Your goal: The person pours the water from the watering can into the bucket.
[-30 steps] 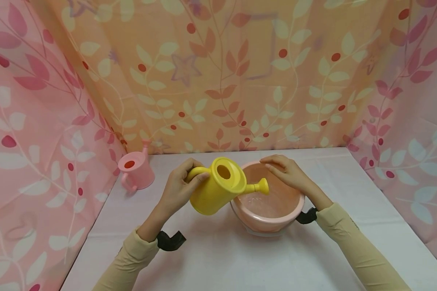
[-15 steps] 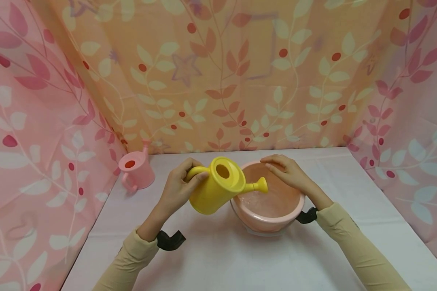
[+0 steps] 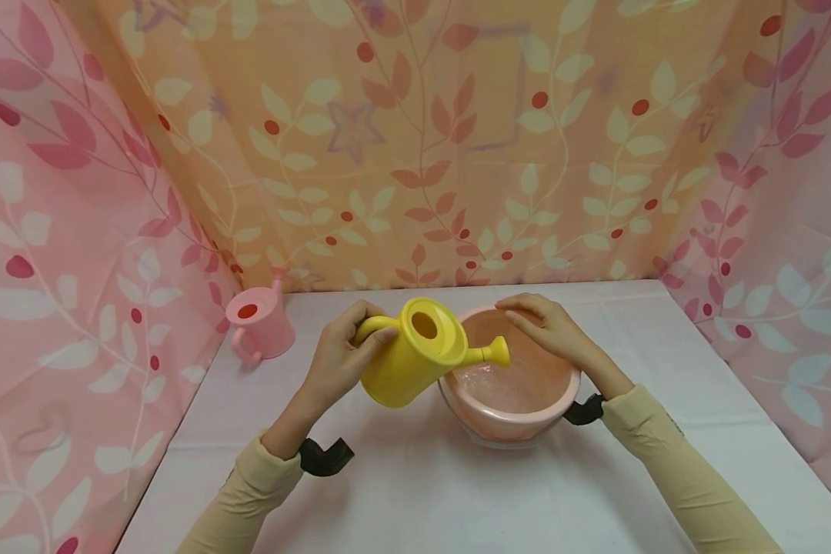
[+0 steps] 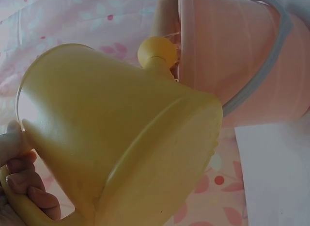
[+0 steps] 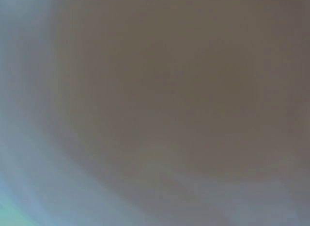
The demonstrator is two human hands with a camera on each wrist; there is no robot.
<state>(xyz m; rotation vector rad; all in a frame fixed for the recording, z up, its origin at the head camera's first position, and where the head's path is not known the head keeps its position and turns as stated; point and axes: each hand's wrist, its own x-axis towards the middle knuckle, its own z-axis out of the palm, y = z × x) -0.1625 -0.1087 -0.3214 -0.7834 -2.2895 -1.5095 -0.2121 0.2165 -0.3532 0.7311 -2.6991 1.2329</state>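
Left hand [image 3: 342, 355]: grasping, digits round the handle of the yellow plastic watering can [image 3: 407, 362]. Can sits just R of that hand, tilted spout-down; its flared yellow spout head [image 3: 502, 352] is over the pink round plastic bucket [image 3: 508, 427], farther R. My left-wrist feed shows faint streaks there, prob. water. Right hand [image 3: 545, 329]: relaxed, not clenched, at bucket's far R rim; contact pressure I can't confirm, right-wrist feed being all blur.

Cautions, in my judgement:
1. Spill: if L hand drifts L, spout head could clear the rim nearest it and wet the white cloth-covered table [image 3: 457, 500].
2. Overtilt: rolling L hand too far could dump liquid via the top hole; fill level not visible.
3. Slip: one-hand grip; a wet handle could rotate in the fingers.
4. Shift: can pressing the rim, w/ R hand light, could nudge the bucket. Can't tell if they touch.
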